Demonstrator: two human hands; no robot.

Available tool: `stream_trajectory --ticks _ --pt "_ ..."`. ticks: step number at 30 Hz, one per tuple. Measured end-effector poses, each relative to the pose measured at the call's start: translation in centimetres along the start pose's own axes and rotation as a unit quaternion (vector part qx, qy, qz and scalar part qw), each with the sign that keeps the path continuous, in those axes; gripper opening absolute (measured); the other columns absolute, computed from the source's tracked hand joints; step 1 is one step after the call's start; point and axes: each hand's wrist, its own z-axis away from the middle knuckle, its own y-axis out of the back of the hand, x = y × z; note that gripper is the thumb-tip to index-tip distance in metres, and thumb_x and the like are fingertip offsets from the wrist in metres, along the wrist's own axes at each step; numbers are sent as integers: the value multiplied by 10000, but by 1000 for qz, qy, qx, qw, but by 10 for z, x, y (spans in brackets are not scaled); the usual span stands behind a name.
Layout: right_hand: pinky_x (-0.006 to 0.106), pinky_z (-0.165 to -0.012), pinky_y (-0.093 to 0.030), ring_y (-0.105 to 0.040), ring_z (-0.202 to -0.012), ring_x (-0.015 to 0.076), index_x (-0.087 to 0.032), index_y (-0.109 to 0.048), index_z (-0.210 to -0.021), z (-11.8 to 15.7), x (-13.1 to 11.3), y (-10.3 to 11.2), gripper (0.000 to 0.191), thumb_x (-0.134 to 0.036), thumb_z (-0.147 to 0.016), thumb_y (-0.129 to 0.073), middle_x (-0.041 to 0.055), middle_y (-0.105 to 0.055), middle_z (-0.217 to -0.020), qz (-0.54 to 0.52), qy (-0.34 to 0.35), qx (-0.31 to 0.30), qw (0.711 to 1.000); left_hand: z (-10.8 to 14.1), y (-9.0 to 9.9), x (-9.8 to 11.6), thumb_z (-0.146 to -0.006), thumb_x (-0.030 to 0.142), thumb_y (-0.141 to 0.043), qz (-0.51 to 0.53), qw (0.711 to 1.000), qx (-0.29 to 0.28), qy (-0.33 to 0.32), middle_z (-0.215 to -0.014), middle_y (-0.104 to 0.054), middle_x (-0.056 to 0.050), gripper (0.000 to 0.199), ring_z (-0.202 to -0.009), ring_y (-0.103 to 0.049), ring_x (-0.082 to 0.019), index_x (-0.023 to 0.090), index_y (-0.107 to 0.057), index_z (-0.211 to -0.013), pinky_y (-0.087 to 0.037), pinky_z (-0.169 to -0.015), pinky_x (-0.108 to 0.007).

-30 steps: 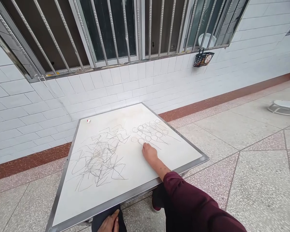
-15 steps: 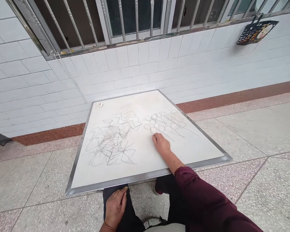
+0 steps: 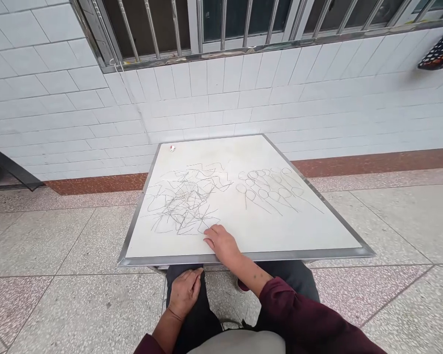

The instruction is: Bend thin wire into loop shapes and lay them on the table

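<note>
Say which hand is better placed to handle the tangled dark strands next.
Probably the right hand: it is at the near edge of the tangled dark strands, while the left hand rests on a leg.

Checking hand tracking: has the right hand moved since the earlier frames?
Yes: against the tabletop, the right hand went left and nearer the front edge, from the loops to the tangle.

One head-worn camera looks forward and steeply down from just above the person's lap, close over the white, metal-edged table (image 3: 280, 236), facing the white tiled wall (image 3: 214, 98); the black, white-dotted bag (image 3: 442, 53), cropped at right, seems soft.
</note>
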Motion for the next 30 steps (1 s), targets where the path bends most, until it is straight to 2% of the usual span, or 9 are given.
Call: stream_trajectory --ticks 7,12,16,19,22,27,30 --pt "273 -703 -454 -519 -890 197 -202 -609 -939 -4 -1 -2 95 -156 -871 -561 59 -581 -940 46 -29 -16 998 4 1 -3 -893 157 -434 -5 999 32 -20 -928 -720 -63 284 -829 -685 -175 216 -629 -1091 -555 -787 -311" --pt "235 -603 -406 -529 -849 180 -212 -625 -824 -1 -3 -1 72 -166 -854 -579 41 -568 -898 45 -38 -17 998 8 -2 -7 -901 147 -432 -12 999 44 -27 -922 -714 -58 263 -821 -672 -174 196 -615 -1084 -554 -771 -319" --pt "221 -568 -374 -535 -779 138 -217 -619 -903 0 -4 12 113 -186 -893 -511 45 -543 -1018 42 -54 4 998 11 -2 -10 -902 140 -438 -13 998 50 -28 -922 -708 -49 262 -833 -666 -169 203 -605 -1094 -548 -782 -312" --pt "227 -560 -349 -507 -695 114 -215 -609 -952 -4 -5 27 152 -210 -918 -461 49 -523 -1077 -9 -96 34 995 13 0 -12 -905 145 -434 -14 998 53 -26 -920 -705 -46 265 -833 -666 -167 211 -604 -1096 -546 -786 -310" --pt "234 -550 -310 -486 -680 126 -220 -612 -944 -13 -6 42 159 -216 -915 -455 37 -547 -981 -68 -137 51 987 14 0 -13 -906 149 -433 -14 998 54 -26 -918 -702 -46 262 -830 -664 -166 214 -603 -1095 -545 -783 -309" --pt "246 -541 -281 -452 -652 133 -242 -630 -989 -30 -5 55 227 -206 -909 -421 35 -542 -928 -133 -182 49 973 15 1 -13 -909 153 -433 -15 998 53 -25 -909 -697 -46 252 -836 -659 -164 205 -600 -1090 -540 -792 -306" --pt "238 -524 -285 -422 -594 113 -253 -645 -994 -38 0 57 260 -177 -873 -428 23 -527 -890 -210 -221 27 952 16 2 -12 -911 155 -430 -17 998 54 -22 -896 -695 -45 249 -823 -658 -164 206 -601 -1086 -542 -780 -306"
